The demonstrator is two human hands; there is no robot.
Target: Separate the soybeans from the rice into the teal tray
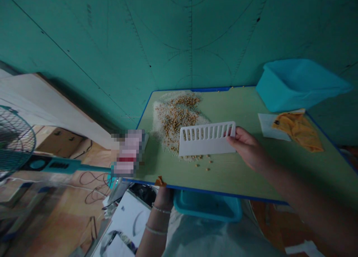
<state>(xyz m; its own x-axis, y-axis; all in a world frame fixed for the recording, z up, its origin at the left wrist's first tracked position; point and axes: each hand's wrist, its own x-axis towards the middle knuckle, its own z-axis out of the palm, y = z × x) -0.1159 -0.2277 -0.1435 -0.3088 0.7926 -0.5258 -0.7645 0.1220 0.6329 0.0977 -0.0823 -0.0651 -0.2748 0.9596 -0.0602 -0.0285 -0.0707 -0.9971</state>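
My right hand [246, 143] grips the right end of a flat white plastic slotted board [207, 148], with a row of upright slots along its upper part. Thumb and fingers close around its edge. The board stands over the lower right side of a spread pile of white rice-like grains [159, 113] and round tan beans [183, 117]. A few loose beans [207, 169] lie on the table just in front of it. My left hand [165, 197] is down at the front edge, beside a blue tray [208, 212] below the tabletop; its fingers are hidden.
The pale green table [237, 178] has a blue rim. At the back right stands a blue bin [291, 85], near an orange cloth [303, 132] and a white sheet [268, 126]. A fan [16, 141] is at left. A green wall [167, 37] rises behind.
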